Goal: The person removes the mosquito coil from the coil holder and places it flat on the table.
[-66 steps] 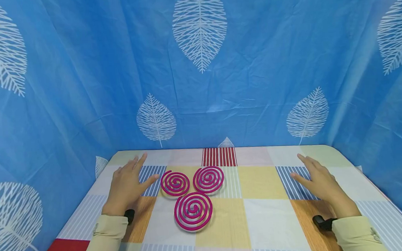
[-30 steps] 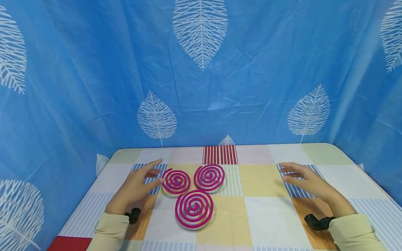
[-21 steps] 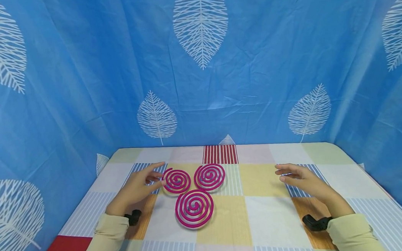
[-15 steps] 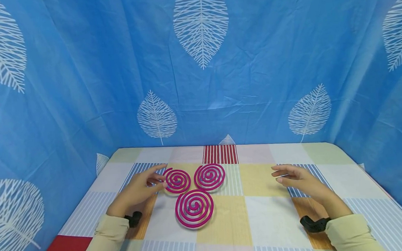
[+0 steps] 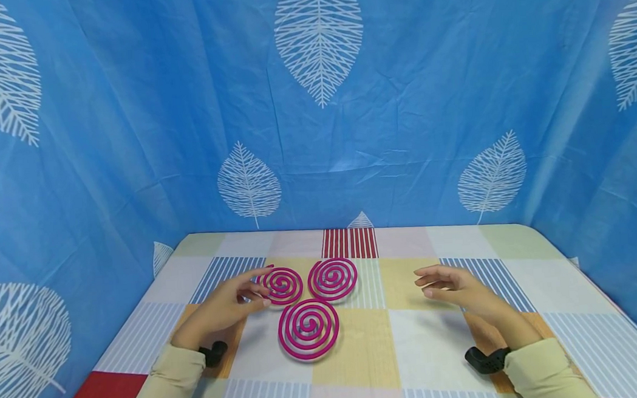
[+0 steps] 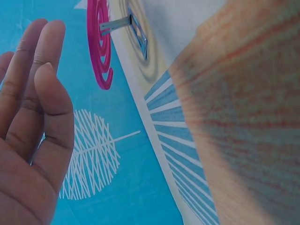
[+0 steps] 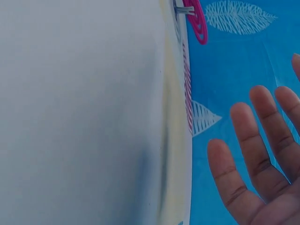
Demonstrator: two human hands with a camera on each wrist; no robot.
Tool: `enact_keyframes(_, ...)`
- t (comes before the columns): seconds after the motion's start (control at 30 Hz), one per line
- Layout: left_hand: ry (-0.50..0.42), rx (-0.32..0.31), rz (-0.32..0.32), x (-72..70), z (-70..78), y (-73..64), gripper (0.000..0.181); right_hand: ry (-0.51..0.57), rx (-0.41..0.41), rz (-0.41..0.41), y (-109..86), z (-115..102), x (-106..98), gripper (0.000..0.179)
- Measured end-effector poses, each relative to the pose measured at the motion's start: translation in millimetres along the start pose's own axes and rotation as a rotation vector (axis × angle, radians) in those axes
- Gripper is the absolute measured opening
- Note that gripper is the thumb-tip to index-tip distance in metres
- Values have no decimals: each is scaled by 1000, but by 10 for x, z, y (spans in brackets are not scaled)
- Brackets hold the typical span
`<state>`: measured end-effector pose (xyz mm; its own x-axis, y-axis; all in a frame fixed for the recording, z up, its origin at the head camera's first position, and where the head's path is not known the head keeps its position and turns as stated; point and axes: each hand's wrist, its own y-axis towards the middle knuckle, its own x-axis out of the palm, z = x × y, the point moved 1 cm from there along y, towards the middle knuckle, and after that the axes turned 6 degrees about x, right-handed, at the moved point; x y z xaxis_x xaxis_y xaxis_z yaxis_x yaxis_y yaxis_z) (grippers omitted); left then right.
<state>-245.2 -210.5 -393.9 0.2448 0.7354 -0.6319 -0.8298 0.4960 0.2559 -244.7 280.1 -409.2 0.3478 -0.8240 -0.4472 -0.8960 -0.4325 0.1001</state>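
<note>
Three magenta mosquito coils stand in a cluster left of the middle of the table: one back left (image 5: 282, 284), one back right (image 5: 334, 276) and one in front (image 5: 308, 326). The left wrist view shows a coil (image 6: 93, 42) raised on a small metal stand (image 6: 116, 23). My left hand (image 5: 226, 302), fingers relaxed and holding nothing, overlaps the left edge of the back left coil in the head view. In the left wrist view a gap shows between its fingers and the coil. My right hand (image 5: 461, 287) hovers over the table's right half with bare, relaxed fingers.
A patchwork-patterned cloth (image 5: 355, 349) covers the table. Blue curtain with white leaf prints (image 5: 402, 127) hangs behind and at both sides. Black wrist cameras sit under the left wrist (image 5: 214, 354) and the right wrist (image 5: 487, 360).
Both hands have moved inward, the left one rightward to the back left coil and the right one leftward. Their spread fingers have relaxed and drawn closer together. The coils stay in place.
</note>
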Motion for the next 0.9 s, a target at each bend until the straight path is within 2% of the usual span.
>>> enact_keyframes(0.23,-21,11,-35,55,-15,-20,62,27,-47,-36,28,7,92,44)
enact_keyframes(0.4,-38,3,-71,85,-17,-26,64,16,-54,-49,53,-24,159,46)
enact_keyframes(0.7,-71,36,-153,131,-52,-49,60,-21,-84,-80,87,-88,243,46)
enact_keyframes(0.9,-93,-7,-213,154,-42,-52,68,-39,-81,-119,126,-129,317,47)
